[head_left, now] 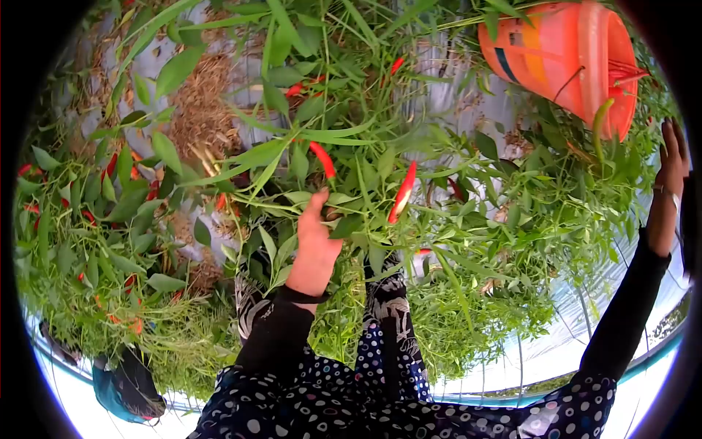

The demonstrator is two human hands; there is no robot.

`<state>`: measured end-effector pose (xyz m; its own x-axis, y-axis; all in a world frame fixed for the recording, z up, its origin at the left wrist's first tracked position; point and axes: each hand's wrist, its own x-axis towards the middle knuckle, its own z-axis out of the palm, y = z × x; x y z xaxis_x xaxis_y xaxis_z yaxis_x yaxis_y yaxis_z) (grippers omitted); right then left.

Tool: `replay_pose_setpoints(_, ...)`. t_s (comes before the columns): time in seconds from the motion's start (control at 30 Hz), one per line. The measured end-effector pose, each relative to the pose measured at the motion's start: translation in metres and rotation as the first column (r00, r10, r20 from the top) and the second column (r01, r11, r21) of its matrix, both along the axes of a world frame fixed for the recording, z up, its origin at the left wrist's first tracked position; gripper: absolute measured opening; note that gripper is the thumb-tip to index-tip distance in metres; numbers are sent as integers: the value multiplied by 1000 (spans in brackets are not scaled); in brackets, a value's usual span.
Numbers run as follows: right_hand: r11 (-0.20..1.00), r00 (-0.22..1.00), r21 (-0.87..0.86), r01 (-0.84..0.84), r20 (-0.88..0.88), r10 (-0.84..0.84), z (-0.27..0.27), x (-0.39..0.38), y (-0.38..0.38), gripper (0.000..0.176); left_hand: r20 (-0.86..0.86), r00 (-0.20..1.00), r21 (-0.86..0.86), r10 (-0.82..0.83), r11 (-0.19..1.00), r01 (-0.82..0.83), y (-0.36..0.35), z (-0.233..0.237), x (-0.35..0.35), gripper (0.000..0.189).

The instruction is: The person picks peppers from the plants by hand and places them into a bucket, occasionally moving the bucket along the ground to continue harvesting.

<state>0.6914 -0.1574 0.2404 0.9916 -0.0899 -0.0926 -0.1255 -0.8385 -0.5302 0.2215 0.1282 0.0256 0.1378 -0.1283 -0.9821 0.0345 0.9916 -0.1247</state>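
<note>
My left hand [314, 245] reaches into a leafy chili plant [351, 132]. Its thumb points toward a red chili [322, 159], and its fingers are hidden among the leaves, so what they hold is unclear. A second red chili [402, 192] hangs just right of that hand. My right hand [669, 172] is raised at the far right edge with straight fingers, a bracelet at the wrist, and nothing visible in it. It is beside an orange bucket [563, 58], apart from the rim. A green chili [599, 124] hangs in front of the bucket. Both sleeves are black.
The view is upside down, with sky along the bottom. More red chilies [88, 216] dot the plants on the left. Grey ground sheet [153, 62] and dry straw [201, 102] show between plants. My patterned trouser legs [387, 307] stand in the middle. A blue object [117, 395] lies bottom left.
</note>
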Motion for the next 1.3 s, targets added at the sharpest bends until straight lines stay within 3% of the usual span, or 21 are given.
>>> replay_pose_setpoints(0.07, 977, 951, 128, -172, -239, 198, -46, -91, 90, 26, -118, 993, 22, -18, 1000, 21, 2, 6, 8, 20)
replay_pose_setpoints(0.17, 824, 543, 552, -128, -656, 524, -147, -220, 164, 21, -149, 988, 10, -30, 999, 32, 0, 2, 2, 22)
replay_pose_setpoints(0.27, 679, 157, 349, -646, -809, 566, -242, -304, 224, 52, -154, 987, 1, -45, 999, 46, 2, 7, 3, 23)
replay_pose_setpoints(0.3, 794, 252, 415, -444, -792, 556, -273, -335, 227, 55, -137, 989, 3, -60, 998, 61, 2, 6, 4, 23)
replay_pose_setpoints(0.33, 850, 30, 324, -416, -929, 369, -279, -338, 244, 55, -152, 987, -3, -56, 998, 56, 1, 5, 2, 23)
replay_pose_setpoints(0.37, 850, 23, 325, -414, -930, 367, -282, -345, 244, 55, -159, 986, -6, -56, 998, 56, -1, 5, 0, 23)
replay_pose_setpoints(0.43, 917, 70, 318, 242, -948, 310, -298, -371, 235, 46, -213, 974, 11, -84, 996, 88, 2, 8, 1, 25)
replay_pose_setpoints(0.47, 781, 33, 308, 543, -937, 347, -306, -377, 224, 35, -172, 984, 18, -40, 999, 43, 2, 9, 1, 26)
replay_pose_setpoints(0.53, 529, 65, 137, 837, -986, 153, -287, -370, 217, 16, -218, 974, -3, -61, 998, 62, 1, 10, 1, 26)
replay_pose_setpoints(0.63, 134, 155, 135, 982, -976, -155, -296, -337, 164, 9, -237, 969, -13, -72, 997, 71, 1, 11, -1, 26)
replay_pose_setpoints(0.7, 177, 279, 226, 958, -876, -392, -300, -311, 144, 6, -279, 959, -41, -55, 998, 46, 1, 11, -2, 26)
replay_pose_setpoints(0.77, 642, 691, 428, 636, -686, -227, -297, -284, 161, 12, -257, 965, -22, -52, 999, 48, 1, 10, -2, 26)
replay_pose_setpoints(0.8, 791, 846, 525, 316, -533, 16, -292, -275, 187, 18, -242, 969, -8, -48, 999, 47, 0, 10, -3, 26)
replay_pose_setpoints(0.87, 752, 807, 477, -455, -138, 575, -281, -259, 252, 26, -223, 974, 7, -51, 999, 54, -1, 10, -4, 26)
replay_pose_setpoints(0.9, 545, 581, 304, -782, 38, 813, -281, -254, 276, 28, -230, 972, 8, -55, 998, 59, -1, 10, -4, 26)
replay_pose_setpoints(0.93, 544, 582, 306, -782, 44, 812, -291, -255, 289, 28, -234, 970, 10, -59, 998, 63, -1, 11, -4, 27)
replay_pose_setpoints(1.0, 240, 226, -17, -971, -408, 885, -311, -252, 308, 39, -246, 968, 31, -41, 998, 50, -1, 11, -1, 27)
replay_pose_setpoints(1.03, 237, 224, -18, -971, -405, 887, -325, -246, 306, 39, -261, 965, 45, -21, 998, 34, -1, 12, 0, 28)
replay_pose_setpoints(1.1, 76, 41, 11, -997, -760, 649, -342, -233, 291, 30, -217, 973, 51, -82, 994, 95, -3, 3, -12, 26)
replay_pose_setpoints(1.17, 102, 53, 27, -994, -708, 704, -313, -234, 274, 24, -173, 974, 46, -149, 986, 159, -4, 2, -17, 24)
replay_pose_setpoints(1.3, 510, 408, 125, -851, -455, 791, -246, -264, 232, 10, 1, 995, 12, -99, 995, 99, 6, 3, -12, 30)
